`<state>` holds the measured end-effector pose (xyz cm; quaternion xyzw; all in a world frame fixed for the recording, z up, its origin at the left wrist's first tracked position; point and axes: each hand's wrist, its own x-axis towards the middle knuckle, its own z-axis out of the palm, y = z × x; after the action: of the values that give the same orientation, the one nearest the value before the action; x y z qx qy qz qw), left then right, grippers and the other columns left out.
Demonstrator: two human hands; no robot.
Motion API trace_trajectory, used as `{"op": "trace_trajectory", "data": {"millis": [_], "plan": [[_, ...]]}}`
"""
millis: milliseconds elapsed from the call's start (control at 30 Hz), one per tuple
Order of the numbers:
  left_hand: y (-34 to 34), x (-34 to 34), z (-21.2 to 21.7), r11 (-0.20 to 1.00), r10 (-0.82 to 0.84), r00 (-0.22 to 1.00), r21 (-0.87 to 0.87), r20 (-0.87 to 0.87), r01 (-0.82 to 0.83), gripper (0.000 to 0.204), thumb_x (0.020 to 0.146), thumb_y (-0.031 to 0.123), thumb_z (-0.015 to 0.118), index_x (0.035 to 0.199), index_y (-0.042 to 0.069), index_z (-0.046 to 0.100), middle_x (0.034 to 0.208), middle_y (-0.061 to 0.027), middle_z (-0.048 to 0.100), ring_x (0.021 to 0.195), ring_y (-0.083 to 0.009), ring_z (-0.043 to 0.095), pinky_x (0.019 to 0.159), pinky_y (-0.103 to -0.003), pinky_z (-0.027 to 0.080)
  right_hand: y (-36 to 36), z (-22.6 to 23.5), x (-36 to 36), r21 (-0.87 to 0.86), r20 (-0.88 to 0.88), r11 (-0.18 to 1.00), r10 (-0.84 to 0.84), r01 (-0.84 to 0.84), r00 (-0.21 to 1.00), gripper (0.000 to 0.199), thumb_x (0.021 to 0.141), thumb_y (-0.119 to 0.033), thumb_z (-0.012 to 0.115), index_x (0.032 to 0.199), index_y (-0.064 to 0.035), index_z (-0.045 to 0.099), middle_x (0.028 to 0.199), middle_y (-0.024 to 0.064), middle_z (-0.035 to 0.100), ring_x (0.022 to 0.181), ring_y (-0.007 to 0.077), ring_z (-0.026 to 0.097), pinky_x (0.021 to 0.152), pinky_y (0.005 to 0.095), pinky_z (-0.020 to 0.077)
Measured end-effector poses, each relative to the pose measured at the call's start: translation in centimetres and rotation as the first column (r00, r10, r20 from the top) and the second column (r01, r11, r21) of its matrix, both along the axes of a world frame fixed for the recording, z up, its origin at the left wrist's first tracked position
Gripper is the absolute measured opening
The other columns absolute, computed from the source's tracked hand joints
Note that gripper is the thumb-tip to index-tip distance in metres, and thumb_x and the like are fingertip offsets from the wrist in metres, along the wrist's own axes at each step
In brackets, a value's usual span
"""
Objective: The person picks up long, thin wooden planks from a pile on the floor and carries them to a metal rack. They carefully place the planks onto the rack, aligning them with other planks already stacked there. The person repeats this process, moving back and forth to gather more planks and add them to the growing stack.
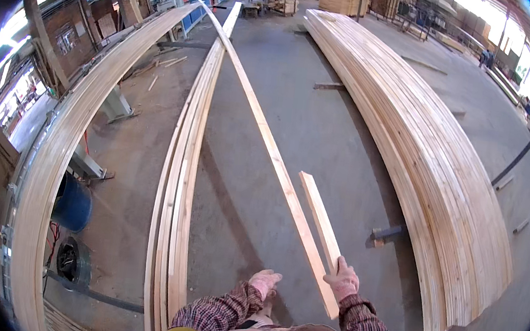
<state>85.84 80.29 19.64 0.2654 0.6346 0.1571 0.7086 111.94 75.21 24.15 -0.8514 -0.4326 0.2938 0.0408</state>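
Observation:
My right hand (343, 280), in a pale pink glove, is closed around the near end of a short wooden board (319, 214). The short board points forward and slightly left. Just left of it runs a long, narrow wooden board (273, 153), slanting from the far left to beside my right wrist. Whether my fingers also touch the long board, I cannot tell. In front of my body is my left hand (264, 283), gloved too, with its fingers loosely extended and nothing visible in it. A bundle of long boards (175, 207) lies to its left.
A wide stack of long boards (422, 164) rests on supports (389, 234) at the right. Along the left, more boards (65, 143) lie on a raised rack, with a blue barrel (72, 202) and a black tub (74, 261) beside it. Blue machinery (197, 17) stands farther off.

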Motion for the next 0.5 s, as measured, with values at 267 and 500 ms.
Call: {"op": "trace_trajectory", "data": {"millis": [267,500], "plan": [[14.9,-3.9,5.3,0.976,0.213,0.922,-0.017,0.323,-0.219,0.009,0.096,0.011,0.063,0.104,0.006,0.061,0.085,-0.0060,0.062,0.070,-0.0194,0.060,0.061,-0.040,0.054,8.2,-1.3,-1.5,0.144,-0.040,0.988,-0.049,0.055,0.998,0.090,0.067,-0.039,0.080,0.144,-0.0145,0.041,0.122,0.0232,0.058,0.113,0.0424,0.060,0.095,0.0465,0.0512],[27.8,-6.7,2.1,0.943,0.331,0.840,-0.123,0.429,-0.309,0.013,0.096,0.012,0.063,0.106,0.005,0.059,0.089,-0.0104,0.061,0.075,-0.0259,0.061,0.066,-0.046,0.055,22.7,0.2,-3.2,0.209,-0.033,0.977,-0.031,0.037,0.999,0.094,0.061,-0.040,0.081,0.143,-0.0141,0.044,0.113,0.0236,0.061,0.106,0.0414,0.062,0.092,0.0476,0.0516]]}}
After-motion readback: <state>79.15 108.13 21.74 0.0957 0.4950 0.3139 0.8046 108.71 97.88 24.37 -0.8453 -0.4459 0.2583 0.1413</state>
